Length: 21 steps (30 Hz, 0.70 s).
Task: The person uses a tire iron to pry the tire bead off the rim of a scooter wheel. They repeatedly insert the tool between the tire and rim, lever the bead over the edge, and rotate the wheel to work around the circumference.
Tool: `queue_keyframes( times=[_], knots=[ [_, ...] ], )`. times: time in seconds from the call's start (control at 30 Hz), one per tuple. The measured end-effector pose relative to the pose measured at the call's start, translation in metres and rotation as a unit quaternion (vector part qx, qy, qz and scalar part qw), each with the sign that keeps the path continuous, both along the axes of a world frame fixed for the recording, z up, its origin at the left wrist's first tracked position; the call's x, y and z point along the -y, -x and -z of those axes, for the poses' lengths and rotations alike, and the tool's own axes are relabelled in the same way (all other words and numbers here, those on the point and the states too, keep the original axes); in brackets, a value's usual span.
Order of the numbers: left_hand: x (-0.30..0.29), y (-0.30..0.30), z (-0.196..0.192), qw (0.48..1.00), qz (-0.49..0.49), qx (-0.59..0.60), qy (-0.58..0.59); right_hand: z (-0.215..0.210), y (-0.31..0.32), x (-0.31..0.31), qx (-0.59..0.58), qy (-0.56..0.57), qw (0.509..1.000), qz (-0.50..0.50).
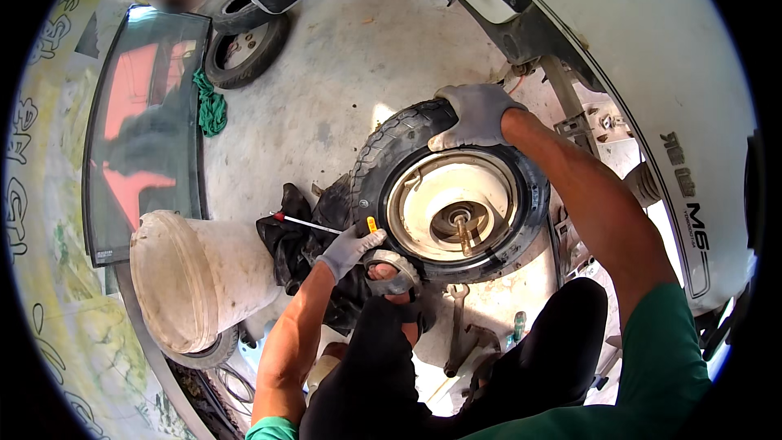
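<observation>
A wheel (538,204) with a black treaded tire and a cream-coloured rim stands tilted before me; a rusty shaft shows at its hub. My right hand (479,116), in a grey glove, grips the tire's far upper edge, its thumb over the sidewall. At the tire's left edge, my gloved left hand (355,250) is closed against the rubber. A small yellow piece (372,225) shows just above its fingers; I cannot tell whether it is held. Left of that hand, a red-tipped screwdriver (305,223) lies on dark cloth (283,248).
A white bucket (244,273) lies at left, before a leaning windshield (147,147). A green rag (210,104) and loose tires (248,53) are at far left. A wrench (458,318) lies near my feet. The pale vehicle body (652,73) bounds the right. A person's blurred head is at upper left.
</observation>
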<state>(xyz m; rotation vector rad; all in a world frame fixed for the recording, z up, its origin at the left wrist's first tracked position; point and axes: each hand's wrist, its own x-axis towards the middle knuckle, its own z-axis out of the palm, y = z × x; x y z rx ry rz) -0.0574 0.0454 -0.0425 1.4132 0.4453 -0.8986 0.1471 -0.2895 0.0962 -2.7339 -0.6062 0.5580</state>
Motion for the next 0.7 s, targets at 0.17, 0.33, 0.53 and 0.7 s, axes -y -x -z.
queue_keyframes(
  times=[0.17,0.33,0.53,0.7],
  knots=[
    [-0.018,-0.027,-0.014,0.999,-0.012,0.027,-0.013,0.005,-0.001,-0.006,-0.003,0.001,1.000,0.003],
    [-0.082,-0.028,-0.002,0.957,0.054,0.225,-0.173,-0.004,-0.004,-0.016,-0.019,0.003,1.000,0.005],
    [-0.085,0.012,-0.002,0.696,0.281,0.412,-0.516,0.001,-0.006,-0.020,-0.001,0.004,1.000,0.003],
    [-0.099,0.029,0.015,0.654,0.324,0.411,-0.546,-0.002,-0.008,-0.029,-0.022,0.028,0.999,0.001]
  ],
)
